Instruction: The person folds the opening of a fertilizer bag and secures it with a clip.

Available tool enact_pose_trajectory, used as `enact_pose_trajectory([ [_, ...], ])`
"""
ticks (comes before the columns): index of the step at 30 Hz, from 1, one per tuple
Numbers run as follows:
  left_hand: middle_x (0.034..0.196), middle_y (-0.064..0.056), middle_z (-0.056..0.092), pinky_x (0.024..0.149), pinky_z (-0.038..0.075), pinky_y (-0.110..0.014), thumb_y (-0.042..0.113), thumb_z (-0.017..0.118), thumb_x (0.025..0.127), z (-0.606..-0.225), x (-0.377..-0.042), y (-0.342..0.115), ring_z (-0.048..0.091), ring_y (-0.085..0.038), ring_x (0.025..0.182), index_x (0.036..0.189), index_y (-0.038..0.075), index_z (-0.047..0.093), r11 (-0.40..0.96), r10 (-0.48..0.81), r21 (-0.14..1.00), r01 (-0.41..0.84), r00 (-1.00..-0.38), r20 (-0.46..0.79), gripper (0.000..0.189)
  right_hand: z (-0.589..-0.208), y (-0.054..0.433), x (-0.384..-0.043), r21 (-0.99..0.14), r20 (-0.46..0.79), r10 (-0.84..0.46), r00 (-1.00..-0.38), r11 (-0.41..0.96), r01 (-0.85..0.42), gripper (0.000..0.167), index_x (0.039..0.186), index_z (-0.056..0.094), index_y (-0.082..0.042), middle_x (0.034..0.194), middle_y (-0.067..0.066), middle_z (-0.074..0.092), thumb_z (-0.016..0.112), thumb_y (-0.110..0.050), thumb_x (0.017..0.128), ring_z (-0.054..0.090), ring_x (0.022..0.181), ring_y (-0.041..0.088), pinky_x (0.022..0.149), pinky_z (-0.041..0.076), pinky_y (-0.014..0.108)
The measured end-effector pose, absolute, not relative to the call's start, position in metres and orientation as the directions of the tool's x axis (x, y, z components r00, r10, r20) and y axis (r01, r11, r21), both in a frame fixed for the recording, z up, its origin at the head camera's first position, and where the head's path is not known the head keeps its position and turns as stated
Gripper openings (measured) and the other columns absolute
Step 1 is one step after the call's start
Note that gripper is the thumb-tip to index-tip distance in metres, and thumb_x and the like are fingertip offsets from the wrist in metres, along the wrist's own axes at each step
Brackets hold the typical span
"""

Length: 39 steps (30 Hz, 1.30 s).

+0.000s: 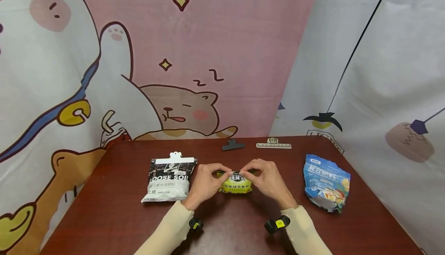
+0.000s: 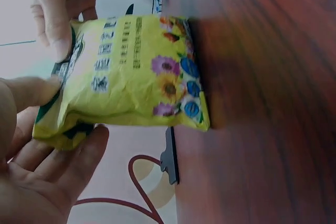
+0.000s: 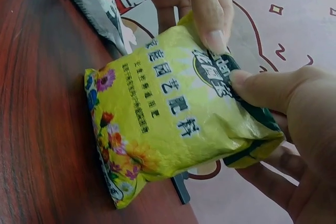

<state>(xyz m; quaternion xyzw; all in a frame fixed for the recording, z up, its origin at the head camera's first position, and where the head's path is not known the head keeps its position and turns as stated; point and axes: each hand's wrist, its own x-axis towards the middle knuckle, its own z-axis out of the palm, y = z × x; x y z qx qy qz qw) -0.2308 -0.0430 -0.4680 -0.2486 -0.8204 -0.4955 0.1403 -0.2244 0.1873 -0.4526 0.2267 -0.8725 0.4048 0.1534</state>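
Note:
Between both hands stands a yellow fertilizer bag (image 1: 236, 186) with a dark green top and printed flowers along its bottom edge. The left hand (image 1: 207, 181) pinches its top edge on one side, thumb on the printed face and fingers behind. On the other side the right hand (image 1: 269, 181) pinches the same top edge in the same manner. In the left wrist view the yellow bag (image 2: 131, 72) has its bottom at the table surface. The right wrist view shows the top of the bag (image 3: 168, 98) folded over under the thumbs.
A black-and-white soil bag (image 1: 169, 183) with a white clip (image 1: 175, 159) across its top lies at left. To the right lies a blue bag (image 1: 326, 181). A black clip (image 1: 233, 145) and a pale ruler-patterned clip (image 1: 273, 144) lie near the table's (image 1: 114, 193) far edge.

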Motion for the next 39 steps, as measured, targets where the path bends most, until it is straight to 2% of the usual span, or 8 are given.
enact_pose_trajectory([
  [4,0.090,0.004,0.080,0.065,0.057,-0.019,0.021,0.081,0.090,-0.467,-0.233,-0.049,0.073,-0.007,0.072,0.093,0.016,0.082,0.362,0.273,0.781,0.508,-0.859,0.432,0.006,-0.453,0.190,-0.226,-0.634,0.428,-0.272,-0.862,0.590,-0.501,0.006,0.094,0.081,-0.030,0.091,-0.019,0.073,0.081,-0.030,0.089,0.067,0.087,0.002,0.075,0.062,0.034],
  [7,0.091,0.005,0.080,0.069,0.058,-0.020,0.021,0.080,0.090,-0.466,-0.234,-0.053,0.075,-0.008,0.077,0.094,0.019,0.082,0.379,0.280,0.776,0.505,-0.861,0.424,0.005,-0.452,0.192,-0.226,-0.630,0.425,-0.274,-0.863,0.595,-0.500,0.007,0.094,0.080,-0.031,0.091,-0.021,0.073,0.082,-0.028,0.088,0.067,0.087,0.001,0.078,0.061,0.033],
  [14,0.085,0.006,0.080,0.069,0.056,-0.019,0.017,0.081,0.089,-0.467,-0.235,-0.055,0.073,-0.005,0.079,0.090,0.019,0.084,0.400,0.269,0.685,0.609,-0.793,0.547,0.003,-0.451,0.194,-0.228,-0.625,0.478,-0.261,-0.839,0.570,-0.533,0.006,0.088,0.082,-0.027,0.086,-0.020,0.073,0.083,-0.022,0.087,0.068,0.082,0.001,0.071,0.058,0.024],
  [17,0.085,0.007,0.079,0.067,0.056,-0.019,0.018,0.081,0.089,-0.469,-0.236,-0.056,0.073,-0.005,0.078,0.089,0.019,0.084,0.401,0.262,0.676,0.619,-0.784,0.563,0.003,-0.452,0.193,-0.228,-0.624,0.491,-0.259,-0.832,0.561,-0.543,0.008,0.088,0.082,-0.027,0.085,-0.019,0.074,0.084,-0.020,0.087,0.068,0.082,0.001,0.070,0.058,0.023],
  [25,0.088,0.009,0.079,0.072,0.059,-0.022,0.022,0.081,0.089,-0.473,-0.239,-0.057,0.074,-0.005,0.084,0.092,0.019,0.083,0.370,0.277,0.707,0.602,-0.798,0.535,0.005,-0.452,0.198,-0.229,-0.666,0.409,-0.252,-0.877,0.574,-0.476,0.006,0.091,0.082,-0.029,0.088,-0.021,0.073,0.082,-0.033,0.088,0.068,0.084,0.002,0.075,0.060,0.035],
  [33,0.094,0.006,0.079,0.071,0.060,-0.023,0.016,0.081,0.090,-0.473,-0.237,-0.067,0.074,-0.008,0.084,0.094,0.019,0.082,0.326,0.285,0.780,0.535,-0.842,0.458,0.005,-0.455,0.208,-0.231,-0.699,0.371,-0.242,-0.897,0.563,-0.441,0.005,0.092,0.081,-0.030,0.090,-0.020,0.074,0.082,-0.033,0.088,0.068,0.087,0.004,0.081,0.057,0.028],
  [36,0.093,0.005,0.079,0.071,0.059,-0.023,0.014,0.080,0.090,-0.472,-0.237,-0.066,0.075,-0.011,0.085,0.093,0.018,0.082,0.323,0.277,0.773,0.545,-0.836,0.474,0.006,-0.456,0.209,-0.231,-0.684,0.409,-0.234,-0.882,0.561,-0.466,0.005,0.090,0.081,-0.026,0.088,-0.017,0.075,0.081,-0.031,0.089,0.068,0.083,0.005,0.077,0.057,0.028],
  [39,0.091,0.004,0.079,0.068,0.058,-0.022,0.012,0.080,0.090,-0.474,-0.236,-0.065,0.075,-0.012,0.085,0.091,0.016,0.083,0.332,0.257,0.750,0.572,-0.820,0.512,0.006,-0.458,0.207,-0.231,-0.649,0.464,-0.226,-0.857,0.571,-0.502,0.004,0.087,0.082,-0.023,0.084,-0.013,0.075,0.081,-0.027,0.089,0.066,0.075,0.006,0.067,0.056,0.027],
])
